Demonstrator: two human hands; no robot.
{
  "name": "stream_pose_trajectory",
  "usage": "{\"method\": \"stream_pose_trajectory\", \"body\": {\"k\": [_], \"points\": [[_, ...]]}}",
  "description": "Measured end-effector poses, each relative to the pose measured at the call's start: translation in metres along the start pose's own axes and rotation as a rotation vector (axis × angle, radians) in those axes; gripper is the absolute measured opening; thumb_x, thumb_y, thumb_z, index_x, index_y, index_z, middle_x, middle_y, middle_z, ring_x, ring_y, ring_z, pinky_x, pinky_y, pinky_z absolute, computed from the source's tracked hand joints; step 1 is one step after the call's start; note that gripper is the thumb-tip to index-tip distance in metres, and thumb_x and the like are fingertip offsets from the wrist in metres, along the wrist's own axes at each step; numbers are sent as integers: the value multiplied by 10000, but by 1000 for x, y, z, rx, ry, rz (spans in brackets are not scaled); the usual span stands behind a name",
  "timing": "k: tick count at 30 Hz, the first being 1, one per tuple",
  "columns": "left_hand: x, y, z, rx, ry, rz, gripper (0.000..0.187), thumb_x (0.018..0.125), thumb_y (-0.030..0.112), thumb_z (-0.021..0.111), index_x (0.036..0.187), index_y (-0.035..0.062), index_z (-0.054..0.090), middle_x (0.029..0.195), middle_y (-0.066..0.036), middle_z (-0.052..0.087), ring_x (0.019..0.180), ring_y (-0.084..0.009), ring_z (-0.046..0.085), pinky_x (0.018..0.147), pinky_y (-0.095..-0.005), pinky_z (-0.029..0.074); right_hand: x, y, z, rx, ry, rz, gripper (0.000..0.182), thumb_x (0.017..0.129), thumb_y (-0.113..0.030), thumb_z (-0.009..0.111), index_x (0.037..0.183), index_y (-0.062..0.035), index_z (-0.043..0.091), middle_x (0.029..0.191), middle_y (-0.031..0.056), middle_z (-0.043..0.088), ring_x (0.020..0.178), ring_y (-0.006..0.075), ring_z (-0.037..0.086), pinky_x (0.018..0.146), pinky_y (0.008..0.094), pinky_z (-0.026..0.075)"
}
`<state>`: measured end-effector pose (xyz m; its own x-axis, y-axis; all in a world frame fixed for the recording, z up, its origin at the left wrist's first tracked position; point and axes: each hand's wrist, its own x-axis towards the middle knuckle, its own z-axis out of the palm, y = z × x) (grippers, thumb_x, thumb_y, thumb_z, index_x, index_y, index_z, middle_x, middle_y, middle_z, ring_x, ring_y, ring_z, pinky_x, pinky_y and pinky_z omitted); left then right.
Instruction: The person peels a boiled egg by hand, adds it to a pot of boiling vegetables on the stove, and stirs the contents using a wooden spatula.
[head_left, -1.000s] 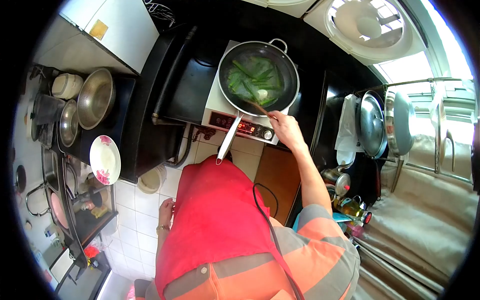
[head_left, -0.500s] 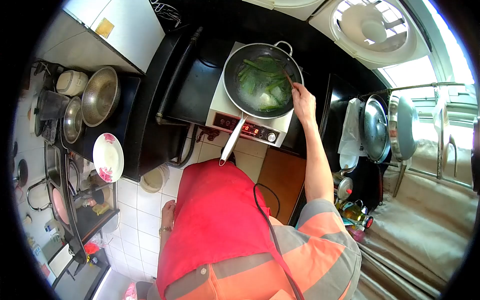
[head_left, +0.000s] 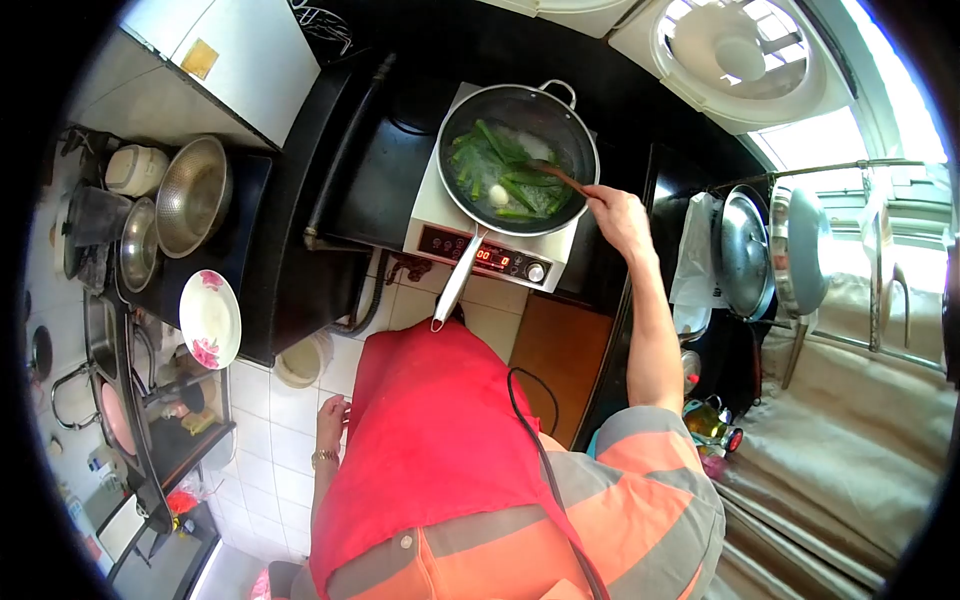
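My right hand [head_left: 618, 215] is closed around the handle of a brown wooden spatula [head_left: 570, 180], whose far end reaches into the greens. The deep frying pan [head_left: 591, 150] holds bubbling liquid with long green vegetable leaves [head_left: 490, 150] and a round white piece [head_left: 498, 195] that looks like an egg. Under the pan is a white induction cooker [head_left: 425, 205] with lit red digits. The pan's long metal handle [head_left: 457, 283] points toward me. My left hand [head_left: 331, 422] hangs low beside the red apron [head_left: 430, 430], fingers loosely bent and apart, with nothing visible in it.
A flowered white plate [head_left: 211, 320] and metal bowls [head_left: 193, 197] stand on the left counter. Pan lids [head_left: 745, 255] hang from a rail at right, above an oil bottle [head_left: 706, 424]. A bucket [head_left: 303, 361] is on the tiled floor. A black cord [head_left: 535, 420] crosses my apron.
My right hand has shifted slightly right and down, and the spatula now lies flatter across the pan. The greens and white piece have moved. My left hand has risen slightly.
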<state>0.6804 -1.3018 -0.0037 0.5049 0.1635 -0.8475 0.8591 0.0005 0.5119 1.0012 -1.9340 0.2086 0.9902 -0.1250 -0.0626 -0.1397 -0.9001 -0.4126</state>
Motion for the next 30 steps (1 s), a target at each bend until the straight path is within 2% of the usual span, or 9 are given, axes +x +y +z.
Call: {"method": "stream_pose_trajectory", "body": {"k": [2,4,8,10,13,16,20,25,30], "points": [[1,3,3,37,-1,6,328,1047,203,598,1337,53,628,1040,-39,726,851,-128,662,729,-290,544,-12,5,-25,-140,4,-62,273,933,-233,643,1142,-132,786,1045,163,765,1005,360,726,893,471,576],[0,8,9,-18,25,-23,248,1037,118,612,1270,34,628,932,2,677,703,-80,557,631,-244,476,-24,4,-46,-311,-17,-58,246,935,-209,638,1111,-140,795,990,150,764,962,347,731,860,467,582],[-5,15,13,41,29,-19,255,1036,118,615,1275,32,629,937,0,684,716,-81,569,642,-242,484,-25,20,-43,-417,-37,-90,240,933,-170,629,1104,-159,797,990,137,764,950,336,732,847,461,589],[-3,11,11,-17,18,-24,271,1036,133,621,1288,34,623,958,-13,693,746,-95,591,670,-250,505,-13,24,-25,-361,-101,-50,264,921,-168,636,1132,-157,793,1038,146,765,994,351,728,874,464,588],[-3,13,9,-36,30,-32,284,1038,153,627,1297,36,617,985,-31,701,768,-117,607,697,-268,525,8,32,7,-139,-47,-90,311,906,-175,643,1182,-131,780,1122,163,760,1035,361,722,910,465,574],[-6,10,7,-76,38,-16,290,1042,164,626,1303,40,611,999,-40,704,773,-134,612,713,-287,534,20,19,17,-30,-18,-103,303,907,-181,650,1171,-111,783,1106,172,762,1045,364,720,924,466,562],[-12,4,6,-112,48,-26,280,1047,164,621,1297,38,620,1008,-37,700,785,-128,609,723,-291,530,38,-3,13,23,-34,-105,313,912,-198,656,1187,-107,775,1140,170,755,1084,366,706,953,463,546],[-12,-14,2,62,71,20,323,1009,152,628,1312,44,664,974,-15,708,787,-98,611,691,-260,508,60,-27,16,68,-21,-135,350,927,-220,645,1234,-91,751,1175,191,742,1100,379,699,971,454,541],[-18,-16,10,22,92,15,317,1003,147,634,1298,42,681,978,-20,710,798,-106,605,717,-268,505,79,-27,47,128,32,-178,341,952,-236,618,1240,-111,750,1163,191,746,1098,393,697,980,473,538]]}}
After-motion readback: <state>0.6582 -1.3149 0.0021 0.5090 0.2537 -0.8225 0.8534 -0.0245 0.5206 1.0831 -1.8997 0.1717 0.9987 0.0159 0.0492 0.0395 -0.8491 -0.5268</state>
